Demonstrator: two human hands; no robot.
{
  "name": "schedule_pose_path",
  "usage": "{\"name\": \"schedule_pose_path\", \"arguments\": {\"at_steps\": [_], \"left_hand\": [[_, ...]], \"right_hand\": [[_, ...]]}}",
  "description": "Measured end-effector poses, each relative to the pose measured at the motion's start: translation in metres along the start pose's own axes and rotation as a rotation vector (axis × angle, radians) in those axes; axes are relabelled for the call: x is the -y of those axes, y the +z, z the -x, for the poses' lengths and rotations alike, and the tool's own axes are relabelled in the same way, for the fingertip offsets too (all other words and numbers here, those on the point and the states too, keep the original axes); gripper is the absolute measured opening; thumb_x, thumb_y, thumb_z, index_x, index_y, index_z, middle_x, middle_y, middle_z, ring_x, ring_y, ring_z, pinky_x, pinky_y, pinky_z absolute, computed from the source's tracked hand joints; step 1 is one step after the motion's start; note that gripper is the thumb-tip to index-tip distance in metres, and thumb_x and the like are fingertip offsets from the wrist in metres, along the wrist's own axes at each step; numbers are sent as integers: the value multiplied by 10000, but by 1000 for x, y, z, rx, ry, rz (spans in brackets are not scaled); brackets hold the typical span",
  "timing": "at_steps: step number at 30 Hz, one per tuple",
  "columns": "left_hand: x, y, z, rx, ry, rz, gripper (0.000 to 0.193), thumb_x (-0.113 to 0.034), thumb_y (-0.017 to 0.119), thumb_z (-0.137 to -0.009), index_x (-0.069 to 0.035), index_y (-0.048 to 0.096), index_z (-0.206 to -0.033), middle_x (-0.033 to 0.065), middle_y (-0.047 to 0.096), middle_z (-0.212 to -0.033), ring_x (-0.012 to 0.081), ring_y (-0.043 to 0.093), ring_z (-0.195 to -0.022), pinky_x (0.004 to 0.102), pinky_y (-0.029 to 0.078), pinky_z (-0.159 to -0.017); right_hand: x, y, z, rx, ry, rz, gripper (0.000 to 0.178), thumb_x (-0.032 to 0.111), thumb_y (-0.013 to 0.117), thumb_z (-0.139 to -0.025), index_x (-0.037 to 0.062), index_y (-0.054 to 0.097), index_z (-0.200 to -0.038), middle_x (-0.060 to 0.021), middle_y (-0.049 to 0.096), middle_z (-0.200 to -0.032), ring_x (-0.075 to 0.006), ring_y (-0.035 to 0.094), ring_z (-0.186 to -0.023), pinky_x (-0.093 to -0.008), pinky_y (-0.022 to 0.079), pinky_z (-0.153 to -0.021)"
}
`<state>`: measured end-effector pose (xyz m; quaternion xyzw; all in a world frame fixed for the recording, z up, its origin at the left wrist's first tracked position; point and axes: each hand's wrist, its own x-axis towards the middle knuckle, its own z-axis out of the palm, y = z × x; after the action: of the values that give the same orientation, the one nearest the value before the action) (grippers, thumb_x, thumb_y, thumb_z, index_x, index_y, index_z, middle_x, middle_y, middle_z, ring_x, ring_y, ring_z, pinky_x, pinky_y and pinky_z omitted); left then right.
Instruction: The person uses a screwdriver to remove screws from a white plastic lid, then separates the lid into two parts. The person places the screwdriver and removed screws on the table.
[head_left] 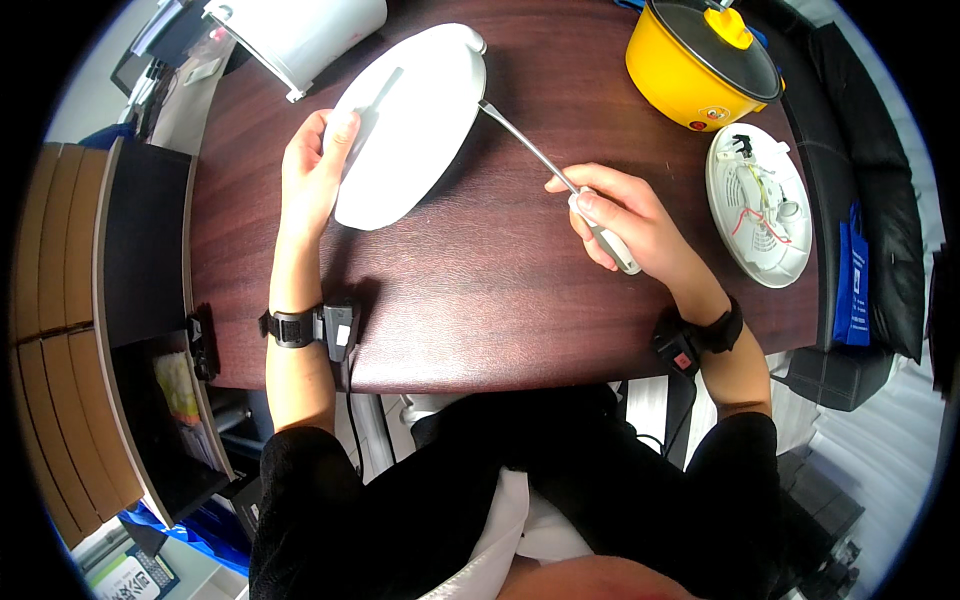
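My left hand point(318, 165) is closed on the left edge of a smooth white oval appliance cover point(420, 130), which is held tilted over the table, thumb on its face. In my right hand point(630, 215) is a flat-head screwdriver point(540, 157) with a long silver shaft and a pale handle. Its flared tip is at the right edge of the cover; whether it touches cannot be made out. To the right lies a white oval shell point(757, 250), open side up, with red and yellow wires and small parts inside.
A yellow pot point(670, 80) with a dark lid stands at the back right of the brown table point(450, 330). At the back left is a white bucket-like container point(320, 35). Shelving point(150, 230) borders the left side, and a black sofa point(885, 180) the right.
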<state>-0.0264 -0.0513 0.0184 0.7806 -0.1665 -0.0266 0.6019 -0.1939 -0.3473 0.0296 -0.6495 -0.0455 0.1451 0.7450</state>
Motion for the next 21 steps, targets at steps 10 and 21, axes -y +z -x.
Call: {"name": "schedule_pose_path", "arguments": {"at_steps": [10, 21], "left_hand": [[-2, 0, 0, -11, -5, 8, 354, -363, 606, -919, -13, 600, -970, 9, 600, -770, 46, 521, -665, 190, 412, -597], [-2, 0, 1, -1, 3, -1, 349, -366, 605, -919, -20, 596, -956, 6, 595, -756, 47, 522, -650, 187, 408, -590]], "right_hand": [[-1, 0, -1, -1, 6, -9, 239, 122, 444, -979, 2, 536, -1164, -25, 503, -684, -59, 468, -464, -199, 366, -419], [-3, -1, -1, -9, -8, -7, 233, 122, 438, -981, 5, 544, -1152, -30, 506, -681, -60, 473, -462, -200, 369, -416]]}}
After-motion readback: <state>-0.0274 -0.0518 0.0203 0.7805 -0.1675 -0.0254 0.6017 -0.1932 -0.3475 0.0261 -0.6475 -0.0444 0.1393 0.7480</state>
